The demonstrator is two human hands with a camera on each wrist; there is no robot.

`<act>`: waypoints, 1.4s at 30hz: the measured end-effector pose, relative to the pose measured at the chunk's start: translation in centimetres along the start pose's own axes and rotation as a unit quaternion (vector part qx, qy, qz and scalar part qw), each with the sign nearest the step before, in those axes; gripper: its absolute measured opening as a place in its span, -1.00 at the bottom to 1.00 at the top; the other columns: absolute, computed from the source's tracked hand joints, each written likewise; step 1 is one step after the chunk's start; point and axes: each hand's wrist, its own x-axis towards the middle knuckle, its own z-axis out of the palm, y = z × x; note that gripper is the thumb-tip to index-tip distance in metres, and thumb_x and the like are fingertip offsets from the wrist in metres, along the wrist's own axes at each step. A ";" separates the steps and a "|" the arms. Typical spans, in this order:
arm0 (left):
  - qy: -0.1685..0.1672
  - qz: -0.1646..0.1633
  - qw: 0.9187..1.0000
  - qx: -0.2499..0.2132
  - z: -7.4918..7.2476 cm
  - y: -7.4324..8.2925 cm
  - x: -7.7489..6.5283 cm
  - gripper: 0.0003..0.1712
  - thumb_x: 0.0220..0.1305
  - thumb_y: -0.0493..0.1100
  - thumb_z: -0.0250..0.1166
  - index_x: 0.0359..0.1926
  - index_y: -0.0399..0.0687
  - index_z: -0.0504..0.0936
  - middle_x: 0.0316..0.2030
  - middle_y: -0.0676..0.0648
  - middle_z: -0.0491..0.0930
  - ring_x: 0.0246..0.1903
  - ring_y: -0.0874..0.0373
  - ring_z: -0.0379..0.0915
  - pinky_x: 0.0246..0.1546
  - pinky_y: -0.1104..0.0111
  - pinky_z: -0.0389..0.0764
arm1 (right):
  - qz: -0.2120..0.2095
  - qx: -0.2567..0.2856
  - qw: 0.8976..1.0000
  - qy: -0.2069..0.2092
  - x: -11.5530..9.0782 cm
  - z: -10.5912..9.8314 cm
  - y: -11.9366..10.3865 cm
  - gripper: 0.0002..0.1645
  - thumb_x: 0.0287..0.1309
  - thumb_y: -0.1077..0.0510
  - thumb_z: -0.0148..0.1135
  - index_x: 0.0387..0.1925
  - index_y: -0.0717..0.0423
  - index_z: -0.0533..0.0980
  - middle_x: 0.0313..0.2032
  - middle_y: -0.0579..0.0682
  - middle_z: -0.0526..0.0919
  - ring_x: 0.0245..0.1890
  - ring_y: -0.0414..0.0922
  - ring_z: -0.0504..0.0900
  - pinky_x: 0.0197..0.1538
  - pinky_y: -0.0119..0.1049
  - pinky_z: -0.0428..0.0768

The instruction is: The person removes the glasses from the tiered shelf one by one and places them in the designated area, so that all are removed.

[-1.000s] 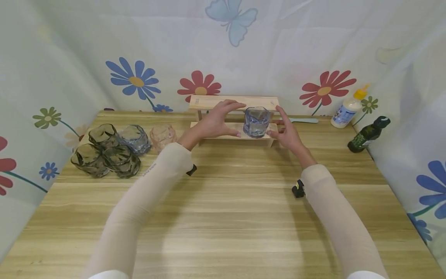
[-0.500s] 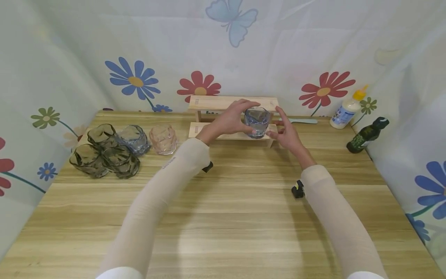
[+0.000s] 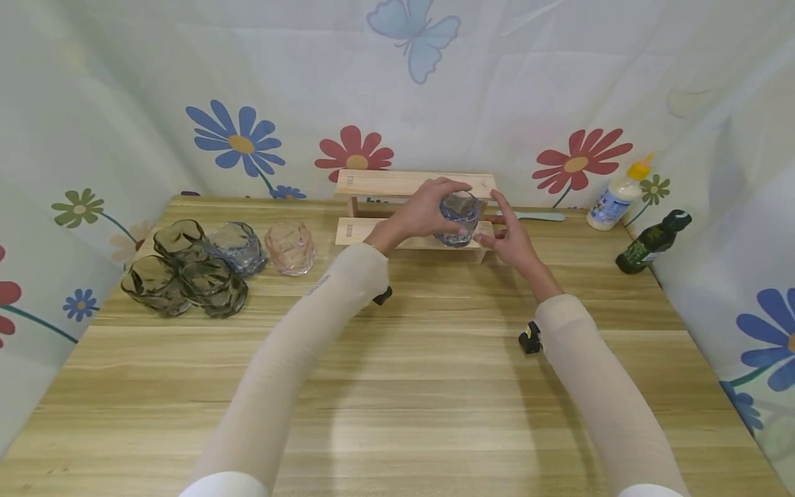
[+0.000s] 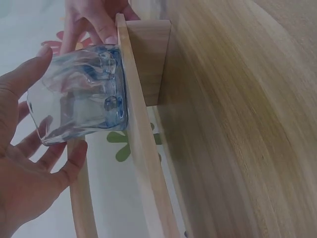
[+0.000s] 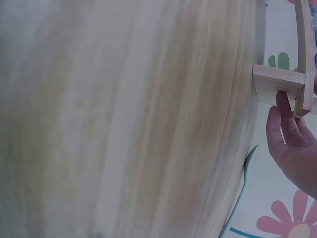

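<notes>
A bluish clear glass tumbler (image 3: 464, 208) stands upright on the lower tier of a small two-tier wooden shelf (image 3: 388, 182). My left hand (image 3: 419, 212) holds it from the left, thumb near the rim on one side and fingers round the other, as the left wrist view shows. Its base (image 4: 119, 89) meets the lower board. At the shelf's right end is my right hand (image 3: 517, 241), gripping the lower board with the thumb above. In the right wrist view its fingers (image 5: 281, 119) reach beneath that board beside the wooden leg (image 5: 275, 82).
Left on the table (image 3: 435, 386) are several smoky dark tumblers (image 3: 214, 286), another blue tumbler (image 3: 237, 248) and a pink tumbler (image 3: 290, 247). A pale spatula-like tool (image 3: 537, 216), a yellow-capped bottle (image 3: 613, 201) and a dark green bottle (image 3: 653, 241) lie rightward. Patterned curtain behind.
My left hand has moved right from beside the blue tumbler and closed round it. The tumbler stays in nearly the same spot, and the right hand keeps its place at the shelf's end.
</notes>
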 end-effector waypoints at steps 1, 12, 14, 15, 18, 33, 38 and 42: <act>0.001 -0.001 1.000 0.002 0.1 0.0 0.1 -0.03 0.05 0.05 0.57 0.46 0.09 0.33 0.42 -0.12 0.31 0.40 -0.08 0.16 0.37 0.02 0.33 | 0.000 0.001 1.000 0.000 0.0 0.0 0.0 0.18 0.24 0.26 0.33 0.60 -0.33 -0.19 0.43 0.35 0.24 0.16 0.30 0.54 -0.17 -0.41 0.57; 0.010 -0.013 1.000 0.003 0.5 0.3 0.1 -0.06 0.06 0.01 0.56 0.45 0.12 0.34 0.35 -0.11 0.38 0.35 -0.04 0.20 0.31 0.07 0.39 | 0.014 0.003 1.000 -0.003 0.4 0.1 0.3 0.17 0.25 0.31 0.31 0.60 -0.25 -0.20 0.43 0.38 0.23 0.16 0.32 0.53 -0.20 -0.47 0.56; 0.013 -0.010 1.000 0.009 0.5 0.2 0.0 -0.07 0.07 0.01 0.56 0.45 0.12 0.35 0.33 -0.11 0.40 0.33 -0.03 0.22 0.30 0.08 0.40 | 0.014 0.007 1.000 -0.005 0.5 0.1 0.3 0.17 0.24 0.33 0.30 0.61 -0.19 -0.20 0.43 0.39 0.21 0.19 0.34 0.50 -0.20 -0.48 0.55; 0.014 -0.008 1.000 0.011 0.5 0.2 -0.1 -0.07 0.06 0.01 0.56 0.45 0.12 0.35 0.33 -0.11 0.41 0.32 -0.03 0.22 0.29 0.08 0.40 | 0.012 0.007 1.000 -0.006 0.5 0.1 0.2 0.17 0.24 0.33 0.30 0.61 -0.19 -0.20 0.44 0.39 0.19 0.20 0.34 0.49 -0.19 -0.47 0.55; 0.015 -0.004 1.000 0.009 0.4 0.2 -0.3 -0.06 0.06 0.02 0.56 0.45 0.12 0.35 0.33 -0.11 0.40 0.30 -0.03 0.23 0.27 0.07 0.41 | 0.009 0.004 1.000 -0.003 0.4 0.0 0.1 0.18 0.24 0.32 0.31 0.61 -0.24 -0.20 0.46 0.35 0.17 0.26 0.32 0.46 -0.11 -0.36 0.59; -0.001 -0.012 1.000 0.027 0.8 0.5 -0.5 0.08 0.00 0.13 0.58 0.50 0.09 0.27 0.23 -0.14 0.37 0.20 0.00 0.38 0.25 0.15 0.46 | 0.002 -0.018 1.000 0.003 -0.2 0.1 -0.1 0.15 0.27 0.28 0.29 0.59 -0.36 -0.19 0.49 0.28 0.15 0.28 0.28 0.45 0.02 -0.08 0.62; 0.007 -0.035 0.999 0.019 1.5 0.5 -0.7 0.09 -0.02 0.15 0.58 0.50 0.13 0.27 0.20 -0.14 0.38 0.14 0.01 0.42 0.19 0.13 0.52 | -0.002 -0.015 1.000 0.000 -0.4 0.0 -0.4 0.16 0.28 0.27 0.29 0.60 -0.33 -0.21 0.49 0.29 0.13 0.25 0.30 0.47 0.02 -0.06 0.61; 0.014 -0.044 0.999 0.009 1.9 0.2 -0.7 0.10 -0.03 0.16 0.59 0.50 0.14 0.26 0.17 -0.15 0.39 0.10 0.01 0.42 0.15 0.13 0.54 | -0.006 -0.017 1.000 -0.001 -0.3 0.1 -0.4 0.16 0.27 0.27 0.30 0.60 -0.31 -0.21 0.50 0.28 0.12 0.25 0.31 0.47 0.02 -0.04 0.62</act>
